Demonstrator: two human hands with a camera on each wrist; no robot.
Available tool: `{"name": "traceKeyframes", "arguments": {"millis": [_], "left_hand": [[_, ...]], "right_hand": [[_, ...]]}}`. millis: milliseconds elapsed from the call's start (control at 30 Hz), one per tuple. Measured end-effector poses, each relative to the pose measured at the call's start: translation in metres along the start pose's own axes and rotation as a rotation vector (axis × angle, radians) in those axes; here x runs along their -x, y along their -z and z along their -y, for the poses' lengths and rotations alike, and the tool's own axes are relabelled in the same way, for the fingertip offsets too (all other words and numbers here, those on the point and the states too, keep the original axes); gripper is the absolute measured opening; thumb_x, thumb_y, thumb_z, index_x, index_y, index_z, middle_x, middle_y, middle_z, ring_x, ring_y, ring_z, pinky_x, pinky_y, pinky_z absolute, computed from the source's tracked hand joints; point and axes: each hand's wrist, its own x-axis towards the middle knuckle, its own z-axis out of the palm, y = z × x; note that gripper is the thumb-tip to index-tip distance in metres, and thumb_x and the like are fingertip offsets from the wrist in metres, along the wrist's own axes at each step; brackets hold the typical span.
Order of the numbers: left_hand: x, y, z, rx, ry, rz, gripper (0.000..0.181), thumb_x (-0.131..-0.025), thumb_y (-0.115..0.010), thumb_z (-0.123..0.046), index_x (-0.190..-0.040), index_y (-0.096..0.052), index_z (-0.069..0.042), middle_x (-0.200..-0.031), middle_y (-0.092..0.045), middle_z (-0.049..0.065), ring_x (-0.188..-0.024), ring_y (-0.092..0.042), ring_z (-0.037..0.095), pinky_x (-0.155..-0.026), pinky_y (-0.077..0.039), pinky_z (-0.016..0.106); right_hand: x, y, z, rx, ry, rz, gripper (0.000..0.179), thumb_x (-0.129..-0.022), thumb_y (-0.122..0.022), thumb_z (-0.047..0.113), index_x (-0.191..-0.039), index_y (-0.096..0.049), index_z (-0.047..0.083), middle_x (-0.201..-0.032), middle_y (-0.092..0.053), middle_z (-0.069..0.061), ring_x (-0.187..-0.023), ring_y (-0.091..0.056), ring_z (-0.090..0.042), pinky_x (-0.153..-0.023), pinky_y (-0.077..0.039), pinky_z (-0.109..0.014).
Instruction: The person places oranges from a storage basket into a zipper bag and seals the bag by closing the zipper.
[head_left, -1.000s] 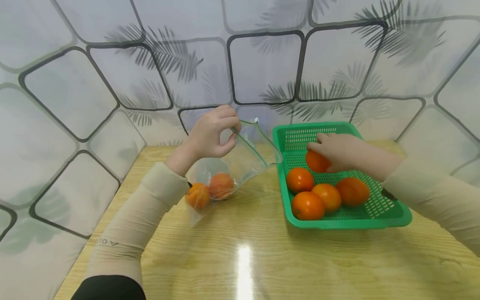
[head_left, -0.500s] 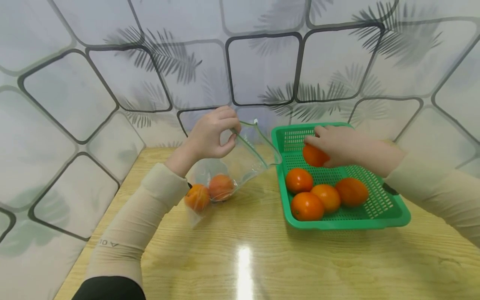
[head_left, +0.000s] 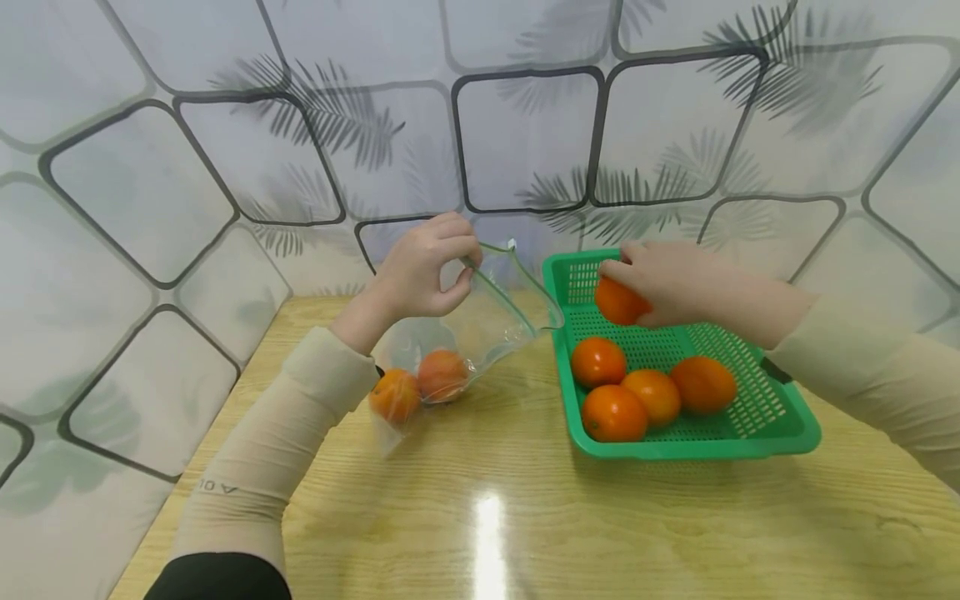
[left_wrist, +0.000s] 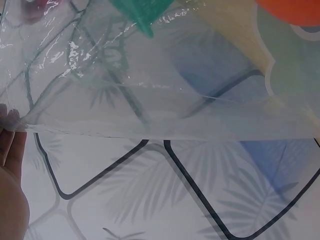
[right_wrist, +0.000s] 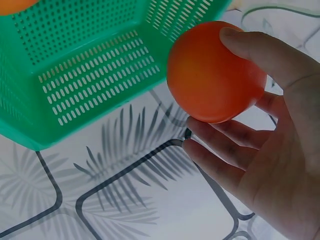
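Note:
My left hand (head_left: 427, 262) pinches the green-edged mouth of a clear zip bag (head_left: 495, 321), which hangs partly open toward the right. Two oranges (head_left: 442, 373) lie in the bag's bottom on the table. In the left wrist view the transparent film (left_wrist: 150, 105) fills much of the picture, with fingertips (left_wrist: 11, 145) at the left edge. My right hand (head_left: 675, 279) grips an orange (head_left: 621, 302) over the back left of the green basket (head_left: 697, 448). The right wrist view shows thumb and fingers around that orange (right_wrist: 212, 75). Several more oranges (head_left: 615, 412) sit in the basket.
The basket stands on a wooden table (head_left: 420, 517), to the right of the bag. A patterned wall covering (head_left: 525, 142) rises behind and at the left side of the table.
My right hand has lifted the orange and carried it slightly up and left within the basket area. The left hand and the bag have stayed in place.

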Motion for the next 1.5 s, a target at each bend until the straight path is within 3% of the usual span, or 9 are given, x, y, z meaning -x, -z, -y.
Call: {"name": "traceKeyframes", "arguments": {"millis": [233, 533, 667, 1000, 1500], "left_hand": [[-0.001, 0.000, 0.001, -0.006, 0.004, 0.010, 0.010, -0.085, -0.057, -0.002, -0.085, -0.066, -0.005, -0.084, -0.063, 0.010, -0.082, -0.054, 0.029, -0.082, -0.049, 0.044], [-0.003, 0.002, 0.001, -0.009, 0.010, 0.016, 0.012, -0.085, -0.056, 0.000, -0.085, -0.067, -0.004, -0.084, -0.063, 0.011, -0.082, -0.054, 0.029, -0.090, -0.053, 0.047], [-0.002, 0.002, 0.001, -0.015, 0.014, 0.013, 0.012, -0.086, -0.056, 0.000, -0.086, -0.067, -0.005, -0.085, -0.064, 0.010, -0.082, -0.055, 0.029, -0.088, -0.052, 0.046], [-0.001, 0.002, 0.001, -0.015, 0.014, 0.015, 0.012, -0.087, -0.057, 0.001, -0.086, -0.068, -0.005, -0.085, -0.064, 0.010, -0.083, -0.056, 0.029, -0.088, -0.052, 0.046], [0.002, 0.004, 0.000, -0.011, 0.008, 0.005, 0.012, -0.086, -0.057, 0.002, -0.086, -0.067, -0.005, -0.085, -0.064, 0.011, -0.083, -0.056, 0.030, -0.088, -0.052, 0.047]], "right_hand": [[-0.004, 0.015, 0.002, -0.007, -0.029, -0.007, 0.069, -0.071, -0.095, 0.023, -0.127, -0.056, 0.011, -0.103, -0.057, -0.016, -0.081, -0.063, -0.031, -0.062, -0.059, -0.045], [-0.009, 0.030, 0.006, -0.009, -0.048, -0.010, 0.070, -0.074, -0.093, 0.024, -0.133, -0.056, 0.012, -0.111, -0.060, -0.017, -0.093, -0.065, -0.034, -0.069, -0.061, -0.049], [-0.011, 0.035, 0.011, -0.021, -0.045, -0.016, 0.069, -0.076, -0.092, 0.024, -0.133, -0.055, 0.014, -0.111, -0.060, -0.016, -0.092, -0.066, -0.033, -0.068, -0.061, -0.049], [-0.017, 0.035, 0.017, -0.017, 0.006, -0.067, 0.068, -0.077, -0.091, 0.022, -0.135, -0.058, 0.012, -0.110, -0.060, -0.016, -0.090, -0.066, -0.034, -0.075, -0.061, -0.049], [-0.030, 0.042, 0.030, 0.012, 0.030, -0.067, 0.070, -0.078, -0.092, 0.026, -0.137, -0.056, 0.011, -0.114, -0.060, -0.017, -0.098, -0.066, -0.035, -0.077, -0.062, -0.049]]}}
